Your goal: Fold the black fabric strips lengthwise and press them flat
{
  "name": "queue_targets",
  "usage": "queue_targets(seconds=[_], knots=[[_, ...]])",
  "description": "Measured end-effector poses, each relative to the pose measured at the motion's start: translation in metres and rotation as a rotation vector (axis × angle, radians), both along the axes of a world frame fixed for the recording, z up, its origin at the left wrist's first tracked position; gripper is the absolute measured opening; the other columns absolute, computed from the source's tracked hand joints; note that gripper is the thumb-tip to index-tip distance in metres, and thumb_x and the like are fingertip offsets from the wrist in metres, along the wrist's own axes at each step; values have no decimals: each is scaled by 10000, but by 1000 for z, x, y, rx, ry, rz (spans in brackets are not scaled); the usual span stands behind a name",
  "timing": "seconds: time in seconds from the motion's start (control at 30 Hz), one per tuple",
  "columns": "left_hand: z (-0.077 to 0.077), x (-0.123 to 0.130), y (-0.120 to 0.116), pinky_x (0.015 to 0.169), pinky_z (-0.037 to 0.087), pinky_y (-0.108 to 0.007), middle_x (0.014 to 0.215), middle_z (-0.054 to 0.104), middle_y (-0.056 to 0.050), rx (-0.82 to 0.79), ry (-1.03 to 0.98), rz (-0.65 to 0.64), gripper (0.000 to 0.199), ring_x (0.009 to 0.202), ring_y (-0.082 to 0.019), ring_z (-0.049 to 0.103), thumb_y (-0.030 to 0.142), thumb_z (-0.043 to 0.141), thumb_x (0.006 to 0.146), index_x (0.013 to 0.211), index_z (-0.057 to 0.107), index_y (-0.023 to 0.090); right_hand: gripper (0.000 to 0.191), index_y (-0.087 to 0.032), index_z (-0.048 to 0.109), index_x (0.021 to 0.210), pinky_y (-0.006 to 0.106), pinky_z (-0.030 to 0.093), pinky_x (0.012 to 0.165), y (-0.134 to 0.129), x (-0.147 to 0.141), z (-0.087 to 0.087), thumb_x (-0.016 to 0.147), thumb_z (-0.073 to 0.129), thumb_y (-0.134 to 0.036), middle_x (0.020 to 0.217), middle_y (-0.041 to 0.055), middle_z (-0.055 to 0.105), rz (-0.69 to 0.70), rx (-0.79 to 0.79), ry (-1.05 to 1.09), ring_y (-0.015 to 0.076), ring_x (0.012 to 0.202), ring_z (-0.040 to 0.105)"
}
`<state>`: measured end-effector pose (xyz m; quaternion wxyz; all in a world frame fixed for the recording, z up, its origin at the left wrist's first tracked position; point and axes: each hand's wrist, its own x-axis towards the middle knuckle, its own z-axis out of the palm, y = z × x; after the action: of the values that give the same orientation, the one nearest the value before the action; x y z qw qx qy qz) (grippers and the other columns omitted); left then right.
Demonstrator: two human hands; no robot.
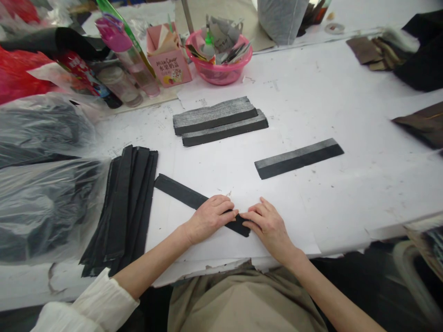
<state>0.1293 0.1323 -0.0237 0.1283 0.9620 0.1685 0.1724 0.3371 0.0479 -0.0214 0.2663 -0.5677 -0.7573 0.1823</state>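
Observation:
A long black strip point(183, 192) lies slantwise on the white table near its front edge. My left hand point(212, 216) rests on the strip's right half, its fingers pressed together on the upper edge. At the strip's right end, my right hand point(266, 225) pinches the edge between thumb and fingers, close to the left fingertips. Up and to the right lies a strip with a grey upper band point(299, 158). Two overlapping grey-and-black pieces point(214, 115) lie farther back. Several black strips are stacked in a pile point(121, 207) to the left.
Clear plastic bags with dark contents point(48, 184) cover the table's left side. At the back stand a pink basket point(221, 71), a pink box point(169, 64), jars and bottles. Dark fabric pieces point(422, 55) lie at the right. The table's front edge point(346, 244) is near my body.

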Motion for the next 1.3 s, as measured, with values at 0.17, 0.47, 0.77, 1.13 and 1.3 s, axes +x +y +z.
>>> queue_targets(seconds=[0.17, 0.47, 0.77, 1.13, 1.3], knots=[[0, 4, -4, 914, 465, -353, 959, 631, -47, -24, -4, 7, 157, 1017, -189, 540, 187, 501, 921, 1042, 601, 170, 162, -263, 656, 993, 462, 356, 1060, -5, -6, 1, 847, 630, -196, 839, 4, 587, -39, 42, -78, 170, 843, 535], [-3, 4, -5, 900, 470, -352, 944, 632, -46, 5, 13, 21, 160, 1002, -179, 550, 177, 492, 923, 1032, 609, 180, 134, -257, 638, 962, 489, 355, 1059, -3, 8, -1, 835, 651, -217, 865, -12, 621, -22, -25, 51, 169, 869, 583], [0, 1, -2, 911, 448, -363, 1003, 614, -57, 54, 91, -24, 297, 1019, -197, 526, 180, 472, 932, 1219, 544, 206, 151, -249, 652, 979, 493, 347, 1067, -8, 8, -1, 835, 651, -205, 857, 0, 603, -30, 2, 31, 171, 866, 567], [0, 2, -3, 906, 447, -380, 971, 592, -53, 115, 127, -71, 333, 1017, -208, 512, 180, 481, 926, 1255, 517, 224, 104, -264, 673, 913, 450, 352, 1061, -12, 3, -1, 865, 611, -194, 805, -9, 585, -72, 53, -71, 145, 810, 541], [2, 4, -4, 899, 450, -373, 950, 584, -54, 153, 134, -63, 300, 1001, -203, 511, 178, 483, 924, 1217, 540, 210, 145, -240, 639, 980, 474, 323, 1079, -9, 11, -4, 837, 659, -240, 863, -14, 606, -19, -1, 103, 150, 868, 570]])
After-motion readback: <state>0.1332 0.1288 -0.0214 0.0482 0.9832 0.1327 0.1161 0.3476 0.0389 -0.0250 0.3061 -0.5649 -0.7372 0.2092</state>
